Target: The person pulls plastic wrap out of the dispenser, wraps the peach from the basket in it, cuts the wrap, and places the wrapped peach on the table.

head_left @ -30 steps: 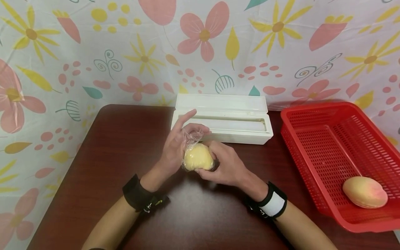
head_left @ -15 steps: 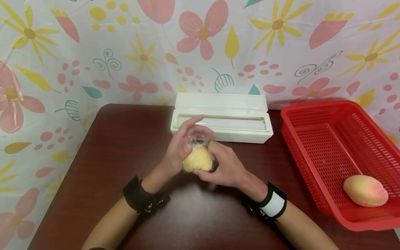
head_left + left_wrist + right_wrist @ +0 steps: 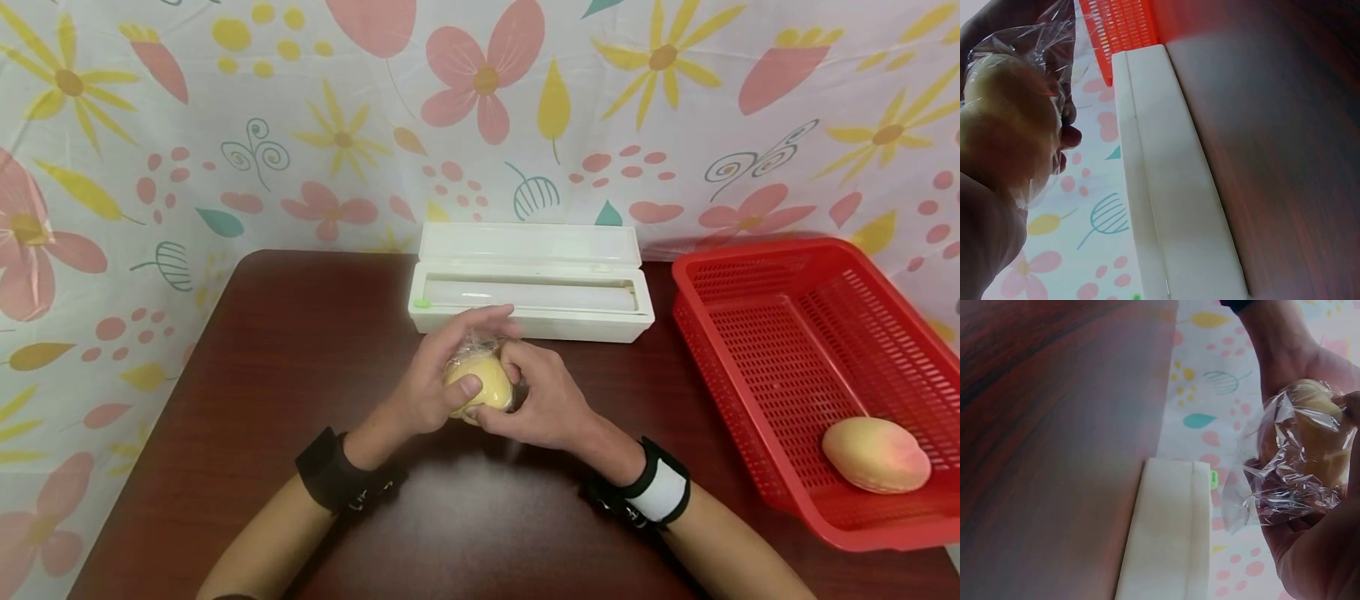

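A rounded yellow fruit [image 3: 491,382] in clear cling film [image 3: 1282,490] is held between both hands above the table; its exact kind is unclear. My left hand [image 3: 429,385] curves around its left side, thumb lying across the front and fingers arched over the top. From the right, my right hand [image 3: 551,396] grips the fruit between thumb and curled fingers. Loose, crumpled film stands out from the fruit [image 3: 1010,119] in the left wrist view. Behind the hands sits a white cling film box [image 3: 570,327], lid up, with a roll inside and a green slider at its left end.
On the right stands a red plastic basket [image 3: 738,417] with a peach-like fruit [image 3: 876,455] inside. The dark wooden table [image 3: 300,333] reaches back to a flower-printed cloth [image 3: 300,108].
My left hand has closed in from a spread pose, its fingers lowering over the film and its thumb coming onto the fruit's front. My right hand keeps its grip almost unmoved.
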A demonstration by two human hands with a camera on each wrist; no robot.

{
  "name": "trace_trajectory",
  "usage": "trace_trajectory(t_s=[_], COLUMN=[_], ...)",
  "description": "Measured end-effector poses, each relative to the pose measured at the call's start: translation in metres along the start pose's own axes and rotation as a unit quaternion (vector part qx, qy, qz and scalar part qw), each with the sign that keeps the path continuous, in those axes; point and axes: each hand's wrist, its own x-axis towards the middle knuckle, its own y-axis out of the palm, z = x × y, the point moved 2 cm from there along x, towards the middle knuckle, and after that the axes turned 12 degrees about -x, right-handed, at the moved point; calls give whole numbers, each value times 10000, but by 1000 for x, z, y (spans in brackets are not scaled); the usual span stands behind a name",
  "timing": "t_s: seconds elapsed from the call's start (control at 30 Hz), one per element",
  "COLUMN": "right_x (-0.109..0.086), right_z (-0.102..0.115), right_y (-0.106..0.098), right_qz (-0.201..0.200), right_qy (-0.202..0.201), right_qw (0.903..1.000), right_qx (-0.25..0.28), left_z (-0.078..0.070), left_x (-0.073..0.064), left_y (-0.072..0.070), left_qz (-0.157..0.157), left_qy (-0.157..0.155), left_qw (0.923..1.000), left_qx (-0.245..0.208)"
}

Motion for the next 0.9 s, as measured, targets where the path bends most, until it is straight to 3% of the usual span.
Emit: trace_trajectory(t_s=[0.3,0.43,0.67,0.9], right_x=[-1,1,2,2], right_z=[1,3,7,11], right_y=[-3,-4,-5,-6], right_qz=[22,89,211,455], right_qy=[251,271,271,301], right_qw=[9980,9947,9822,9650], right_qx=[580,987,1845,2564], left_z=[-8,-13,-18,-23], left_x=[1,2,2,4], left_y=[3,6,10,14], left_qz=[53,83,79,244], left_qy=[873,1309,1814,2263], left_qw=[9944,9896,9825,9715], left_qx=[593,593,424,667])
